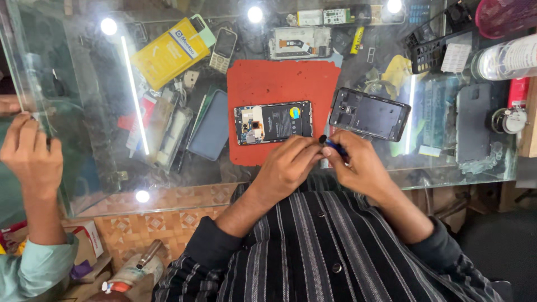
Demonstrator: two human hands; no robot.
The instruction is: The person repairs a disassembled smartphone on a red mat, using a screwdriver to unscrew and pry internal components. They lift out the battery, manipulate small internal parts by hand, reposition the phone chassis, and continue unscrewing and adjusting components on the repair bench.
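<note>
The opened phone (273,122) lies on the red mat (282,78) on the glass surface (84,168), its long axis running left to right, just beyond both hands. The right hand (358,165) pinches a dark screwdriver with a blue grip (333,145), and the left hand (288,168) closes its fingers (309,146) on the tool's tip — the left sits nearer the phone. A detached phone frame (369,114) lies to the right — a co-worker's hand (29,151) is well apart.
</note>
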